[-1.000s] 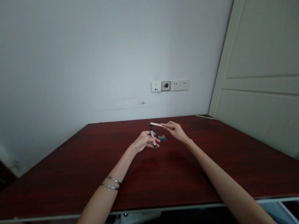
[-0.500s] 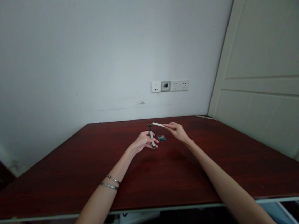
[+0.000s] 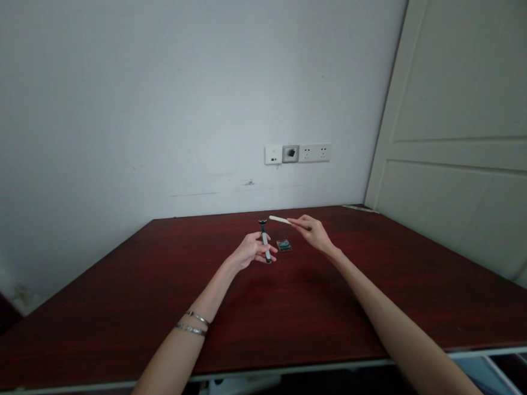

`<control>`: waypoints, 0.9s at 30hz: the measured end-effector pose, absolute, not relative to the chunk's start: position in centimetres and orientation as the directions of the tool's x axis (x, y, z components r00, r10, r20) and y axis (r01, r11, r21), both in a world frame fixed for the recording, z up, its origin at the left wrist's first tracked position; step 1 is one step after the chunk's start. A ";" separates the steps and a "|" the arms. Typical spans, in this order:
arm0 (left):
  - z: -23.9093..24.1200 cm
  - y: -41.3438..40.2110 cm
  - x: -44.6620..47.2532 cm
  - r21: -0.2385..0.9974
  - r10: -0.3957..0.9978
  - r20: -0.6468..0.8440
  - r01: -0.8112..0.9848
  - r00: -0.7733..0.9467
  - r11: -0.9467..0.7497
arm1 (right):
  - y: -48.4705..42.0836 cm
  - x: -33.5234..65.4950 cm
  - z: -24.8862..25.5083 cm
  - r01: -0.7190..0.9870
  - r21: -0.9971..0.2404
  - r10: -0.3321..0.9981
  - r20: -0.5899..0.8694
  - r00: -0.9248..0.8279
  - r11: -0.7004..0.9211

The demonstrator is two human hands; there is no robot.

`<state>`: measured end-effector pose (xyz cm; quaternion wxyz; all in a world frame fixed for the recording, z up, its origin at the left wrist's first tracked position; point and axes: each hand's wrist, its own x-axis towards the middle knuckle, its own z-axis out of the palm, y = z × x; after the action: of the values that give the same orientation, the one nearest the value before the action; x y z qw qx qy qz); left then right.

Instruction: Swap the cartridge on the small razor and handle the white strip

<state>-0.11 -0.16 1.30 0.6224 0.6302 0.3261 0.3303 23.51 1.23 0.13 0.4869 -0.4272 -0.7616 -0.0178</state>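
Observation:
My left hand (image 3: 250,251) is closed round the handle of a razor (image 3: 265,239), held upright with its dark head at the top. Between the thumb and fingertips of my right hand (image 3: 311,230) is a slim white stick (image 3: 279,220), pointing left. Its tip hovers just right of the razor head, apparently with a small gap. The end inside my right hand is hidden. A small flat clear pack with something dark green in it (image 3: 284,245) lies on the table between my hands.
Both hands are above a dark red wooden table (image 3: 272,317). Behind it rises a white wall with a row of sockets (image 3: 306,153). A pale panelled door (image 3: 458,148) stands at the right. Below the front edge is an open shelf or drawer holding several things.
The view has shifted slightly. My left hand with the razor sits a touch further left of the white stick, so the gap between them looks a little wider. Both grips stay the same.

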 end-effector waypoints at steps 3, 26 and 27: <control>1.3 -0.2 -0.1 1.000 0.810 0.015 -0.011 0.586 -0.010 | 0.8 22.7 0.8 0.666 -0.366 0.618 0.764 -0.183 0.650; 1.6 0.2 -0.5 0.999 0.815 0.042 -0.029 0.579 -0.031 | 0.3 24.4 3.4 0.812 -0.195 0.638 0.725 -0.259 0.551; 1.6 0.2 -0.5 0.999 0.815 0.038 -0.024 0.579 -0.029 | 0.2 24.4 3.5 0.812 -0.194 0.638 0.725 -0.259 0.550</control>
<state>-0.47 0.25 1.59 0.6230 0.6334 0.3119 0.3366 24.36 0.21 3.53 0.3970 -0.4613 -0.7859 -0.1098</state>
